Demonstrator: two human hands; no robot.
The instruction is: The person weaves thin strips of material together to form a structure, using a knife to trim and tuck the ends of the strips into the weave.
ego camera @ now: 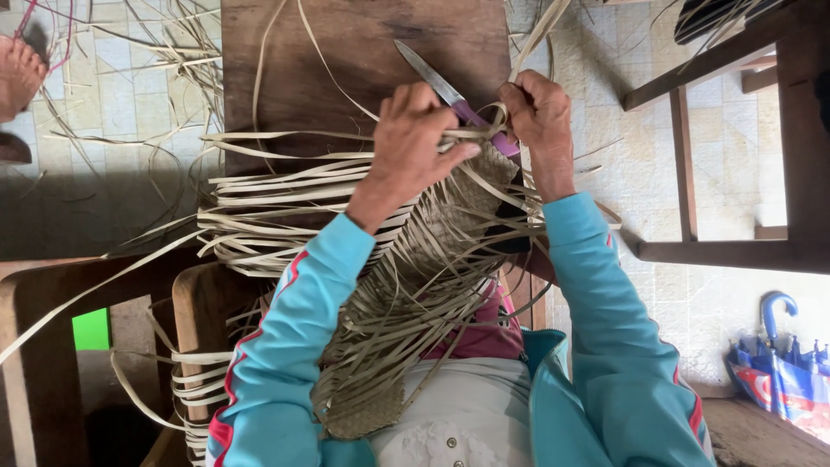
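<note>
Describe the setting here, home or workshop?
Likely a home floor or porch used for hand weaving: pale tiled floor, wooden chair frame, folded umbrella, and loose leaf strips spread around the woven mat.

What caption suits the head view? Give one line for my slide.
Left hand presses pale woven palm-strip mat while right hand holds purple-handled knife.
</note>
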